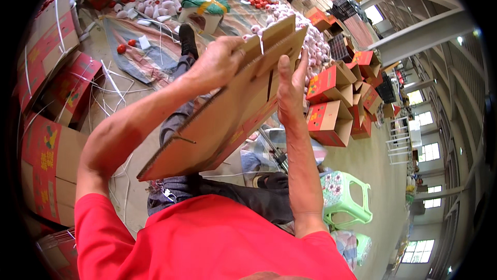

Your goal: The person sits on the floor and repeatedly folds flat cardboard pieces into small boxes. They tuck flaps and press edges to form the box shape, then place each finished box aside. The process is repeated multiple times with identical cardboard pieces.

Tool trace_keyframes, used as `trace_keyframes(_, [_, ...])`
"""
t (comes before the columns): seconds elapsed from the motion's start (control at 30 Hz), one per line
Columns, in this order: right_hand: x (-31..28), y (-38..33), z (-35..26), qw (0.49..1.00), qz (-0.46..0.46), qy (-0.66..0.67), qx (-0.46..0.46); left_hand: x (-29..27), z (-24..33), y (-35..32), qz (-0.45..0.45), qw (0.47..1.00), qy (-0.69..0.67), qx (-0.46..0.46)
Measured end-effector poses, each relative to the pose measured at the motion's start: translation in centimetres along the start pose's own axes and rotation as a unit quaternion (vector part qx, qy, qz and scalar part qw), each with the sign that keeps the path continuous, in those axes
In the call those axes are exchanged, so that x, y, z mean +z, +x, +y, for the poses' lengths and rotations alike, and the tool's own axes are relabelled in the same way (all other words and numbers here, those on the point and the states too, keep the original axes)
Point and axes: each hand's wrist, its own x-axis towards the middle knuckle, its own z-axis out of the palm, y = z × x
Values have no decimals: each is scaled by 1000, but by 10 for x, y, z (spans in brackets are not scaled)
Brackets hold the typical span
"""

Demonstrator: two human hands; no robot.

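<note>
Carton [222,114]: While it is held off the floor, it tilts between left hand [225,60] and right hand [291,93], long panel running from them back toward the wearer's body. Looks folded nearly flat; can't confirm how far.
Left hand: curled closed on the far end, next to the flaps [279,34]. Fingertips hidden.
Right hand: mostly open, thumb upright on the near face, fingers beyond the side edge. Reads as bracing, not pinching; exact contact unclear.
Cardboard: probably light for its size, stiff along the panel, bendy at the creases. Low slip risk; crushable edges.
Hold points: I'd take opposite edges, close to the creases. Loose flaps are a poor grip, likely to hinge. Exposed corrugated edge below left hand could scuff skin.
Open cartons [331,124]: near, right of right hand.
Foam-netted fruit [316,47]: piled just beyond right hand.
Red fruit [121,48]: loose on the striped sheet [158,55], left of left hand.
White straps [111,83]: tangled on the floor, left of left hand.
Green stool [362,197]: nearer the body than right hand, to its right.
</note>
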Motion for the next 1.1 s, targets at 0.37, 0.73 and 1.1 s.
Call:
trace_keyframes(0.37, [-43, 10, 17, 983, 116, -139, -11, 51, -17, 1, -31, 998, -31, 38])
trace_keyframes(0.73, [-162, 27, 61, 985, 78, -147, -47, 120, 13, -80, -170, 931, -184, 266])
trace_keyframes(1.1, [-145, 15, 41, 992, 60, -57, 99, 162, 10, -61, -147, 940, -209, 225])
